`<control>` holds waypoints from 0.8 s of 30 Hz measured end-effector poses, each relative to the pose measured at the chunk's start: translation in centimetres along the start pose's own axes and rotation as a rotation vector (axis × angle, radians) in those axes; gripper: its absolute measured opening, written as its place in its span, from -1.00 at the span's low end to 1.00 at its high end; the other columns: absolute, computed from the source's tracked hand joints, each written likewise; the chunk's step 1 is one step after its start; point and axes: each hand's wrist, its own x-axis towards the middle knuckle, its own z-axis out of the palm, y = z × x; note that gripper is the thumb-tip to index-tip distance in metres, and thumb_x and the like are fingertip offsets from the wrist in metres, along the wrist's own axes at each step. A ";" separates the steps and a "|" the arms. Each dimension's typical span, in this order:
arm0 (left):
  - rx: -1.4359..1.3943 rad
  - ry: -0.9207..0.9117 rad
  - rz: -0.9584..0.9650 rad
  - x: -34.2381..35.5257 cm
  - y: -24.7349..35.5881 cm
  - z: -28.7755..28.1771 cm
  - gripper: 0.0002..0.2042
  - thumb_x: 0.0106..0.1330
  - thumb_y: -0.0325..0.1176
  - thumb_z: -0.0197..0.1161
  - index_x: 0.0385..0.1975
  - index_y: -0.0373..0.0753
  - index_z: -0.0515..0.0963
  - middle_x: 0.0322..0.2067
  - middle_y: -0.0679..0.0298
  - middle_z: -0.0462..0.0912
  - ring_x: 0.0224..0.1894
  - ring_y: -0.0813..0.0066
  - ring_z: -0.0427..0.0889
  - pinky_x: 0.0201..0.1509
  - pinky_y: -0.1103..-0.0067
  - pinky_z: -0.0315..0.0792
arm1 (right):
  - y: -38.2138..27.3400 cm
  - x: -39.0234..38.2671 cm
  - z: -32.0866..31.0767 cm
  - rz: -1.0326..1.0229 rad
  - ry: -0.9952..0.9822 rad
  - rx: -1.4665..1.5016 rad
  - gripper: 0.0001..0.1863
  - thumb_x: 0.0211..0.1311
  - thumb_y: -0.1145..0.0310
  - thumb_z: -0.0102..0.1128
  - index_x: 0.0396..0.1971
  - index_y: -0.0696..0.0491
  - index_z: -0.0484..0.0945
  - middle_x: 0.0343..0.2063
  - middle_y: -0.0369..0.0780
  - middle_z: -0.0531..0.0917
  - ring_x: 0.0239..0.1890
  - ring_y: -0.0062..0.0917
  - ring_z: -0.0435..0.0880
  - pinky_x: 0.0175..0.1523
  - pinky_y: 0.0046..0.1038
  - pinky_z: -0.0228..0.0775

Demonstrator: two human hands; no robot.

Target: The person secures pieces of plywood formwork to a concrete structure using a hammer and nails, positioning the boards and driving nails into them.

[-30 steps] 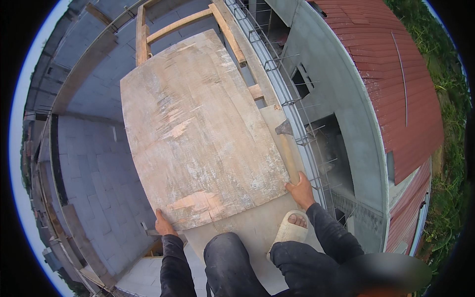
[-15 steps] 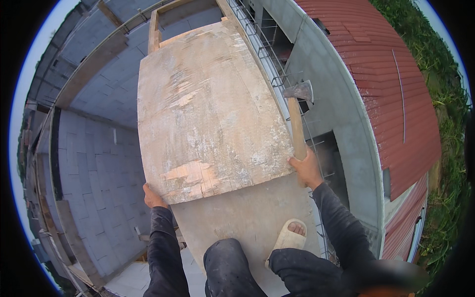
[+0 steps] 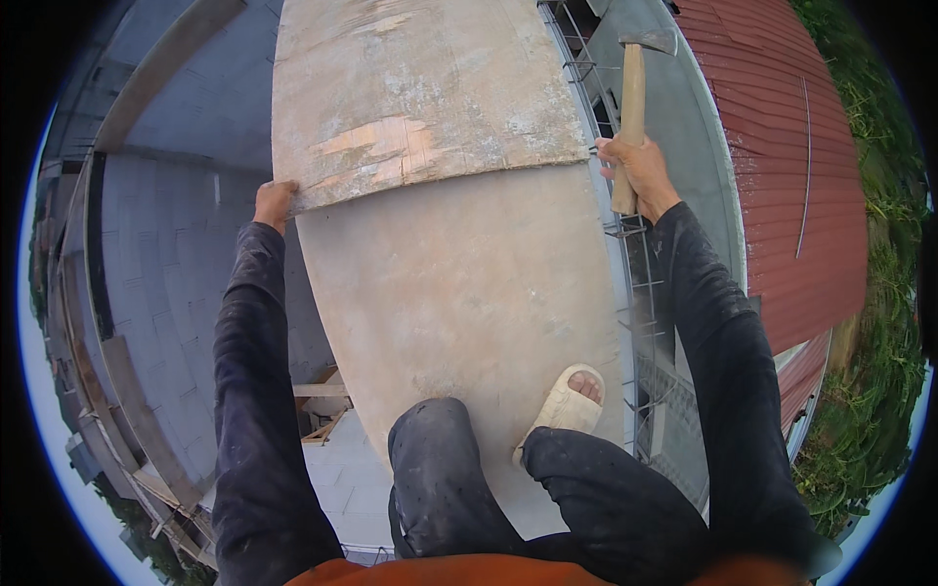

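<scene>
A worn plywood sheet (image 3: 420, 88) with splintered, paler patches lies ahead of me, its near edge overlapping a smoother sheet (image 3: 459, 264) underneath. At the near left corner of the upper sheet, my left hand (image 3: 276, 202) is closed on the edge. My right hand (image 3: 640, 168) wraps round the wooden handle of a hatchet (image 3: 633, 93), whose metal head points away from me. Its fingertips are right beside the sheet's near right corner; whether they touch it I cannot tell. My sandalled foot (image 3: 572, 398) rests on the lower sheet.
Steel reinforcing bars (image 3: 640, 269) run along the right side of the sheets. Beyond them are a grey wall and a red corrugated roof (image 3: 772, 176). To the left, a drop shows pale block walls (image 3: 166, 264) and wooden boards far below.
The upper sheet has shifted away from me, baring more of the lower one. My left hand has gone forward with it. My right hand, with the hatchet, has moved forward and slightly right.
</scene>
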 end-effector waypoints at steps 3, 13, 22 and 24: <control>0.337 -0.083 0.137 -3.5 -0.5 5.2 -0.26 0.21 -0.11 0.51 0.30 -0.47 0.44 0.13 -0.07 0.64 0.13 0.07 0.66 0.27 0.31 0.48 | 2.6 -1.8 1.2 0.084 0.016 -0.039 -0.54 0.23 0.32 0.41 0.05 0.19 0.48 -0.06 -0.15 0.61 0.10 -0.37 0.66 0.13 -0.26 0.58; 0.502 0.524 0.317 -9.9 -8.0 7.3 0.02 0.23 0.08 0.51 0.56 -0.33 0.12 0.53 -0.17 0.16 0.55 -0.17 0.17 0.59 0.16 0.17 | 5.5 0.0 8.8 0.201 0.028 0.180 -0.30 0.26 0.27 0.44 0.25 0.31 0.31 0.13 -0.06 0.47 0.21 -0.31 0.52 0.14 -0.30 0.67; 0.363 0.273 0.482 -6.9 -7.9 6.3 -0.10 0.35 0.03 0.41 0.53 -0.41 0.19 0.46 -0.14 0.30 0.54 -0.01 0.26 0.60 0.28 0.15 | 5.8 1.6 10.2 0.099 0.106 0.325 -0.32 0.26 0.35 0.43 0.23 0.29 0.26 0.13 -0.04 0.44 0.21 -0.29 0.55 0.26 -0.28 0.65; 0.441 0.298 0.395 -6.3 -9.2 6.3 -0.19 0.38 -0.01 0.40 0.50 -0.34 0.25 0.40 -0.06 0.40 0.43 0.01 0.43 0.50 0.30 0.33 | 6.6 1.5 11.5 0.061 0.092 0.264 -0.36 0.22 0.34 0.47 0.17 0.24 0.31 0.06 -0.11 0.48 0.18 -0.36 0.56 0.23 -0.28 0.64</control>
